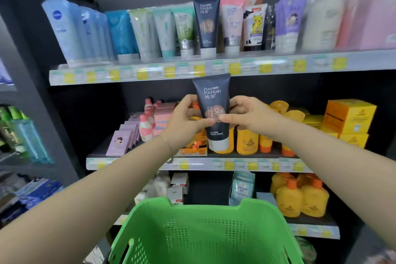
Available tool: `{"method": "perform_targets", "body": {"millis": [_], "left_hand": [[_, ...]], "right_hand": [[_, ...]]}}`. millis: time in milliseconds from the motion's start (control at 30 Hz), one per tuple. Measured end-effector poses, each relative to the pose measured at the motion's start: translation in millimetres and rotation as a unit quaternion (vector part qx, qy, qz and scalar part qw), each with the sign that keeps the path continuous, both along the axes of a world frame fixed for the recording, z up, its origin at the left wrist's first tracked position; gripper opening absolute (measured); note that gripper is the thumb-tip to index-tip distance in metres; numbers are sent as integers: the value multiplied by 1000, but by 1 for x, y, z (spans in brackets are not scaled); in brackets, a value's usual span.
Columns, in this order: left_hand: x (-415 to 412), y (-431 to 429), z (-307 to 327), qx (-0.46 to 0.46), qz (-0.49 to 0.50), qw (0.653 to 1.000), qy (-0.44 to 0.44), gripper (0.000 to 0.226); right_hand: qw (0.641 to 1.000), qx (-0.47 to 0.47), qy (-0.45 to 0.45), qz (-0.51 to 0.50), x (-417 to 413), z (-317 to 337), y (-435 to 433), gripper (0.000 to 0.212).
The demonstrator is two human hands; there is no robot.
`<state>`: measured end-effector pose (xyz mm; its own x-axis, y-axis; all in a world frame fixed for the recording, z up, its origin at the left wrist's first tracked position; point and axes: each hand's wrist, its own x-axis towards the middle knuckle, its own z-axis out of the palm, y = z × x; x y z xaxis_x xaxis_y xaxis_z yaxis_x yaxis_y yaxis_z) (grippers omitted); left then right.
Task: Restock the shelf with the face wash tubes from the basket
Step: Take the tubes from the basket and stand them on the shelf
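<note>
A dark navy face wash tube [214, 94] with a white cap pointing down is held upright in front of the middle shelf. My left hand [186, 120] grips its left side and my right hand [248, 115] grips its right side, thumbs meeting on the label. A matching navy tube [206, 25] stands cap-down on the top shelf [192, 70] among other tubes. The green basket [205, 233] is below my arms; no tubes show in the part of its inside that I can see.
The top shelf carries blue, white, green and pink tubes [147, 34] and large pump bottles [321, 19] at the right. The middle shelf holds pink boxes [162, 115], orange bottles [246, 141] and yellow boxes [349, 118]. Lower shelf has more orange bottles [300, 197].
</note>
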<state>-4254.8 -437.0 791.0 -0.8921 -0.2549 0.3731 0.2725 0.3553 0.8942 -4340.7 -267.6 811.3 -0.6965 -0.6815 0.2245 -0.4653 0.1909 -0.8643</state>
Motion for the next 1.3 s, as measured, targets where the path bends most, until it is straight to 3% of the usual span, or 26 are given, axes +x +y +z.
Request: {"method": "perform_targets", "body": {"millis": [233, 500, 733, 1300], "left_hand": [[-3, 5, 35, 3, 13, 1000, 17, 49], [-12, 8, 75, 104, 22, 993, 49, 43], [-25, 3, 106, 88, 45, 993, 69, 40], [-70, -24, 168, 76, 55, 985, 145, 38]], "right_hand": [[999, -17, 25, -17, -1, 34, 6, 42], [996, -69, 39, -42, -12, 68, -1, 43], [990, -120, 45, -52, -22, 95, -13, 41], [970, -142, 144, -139, -58, 159, -55, 26]]}}
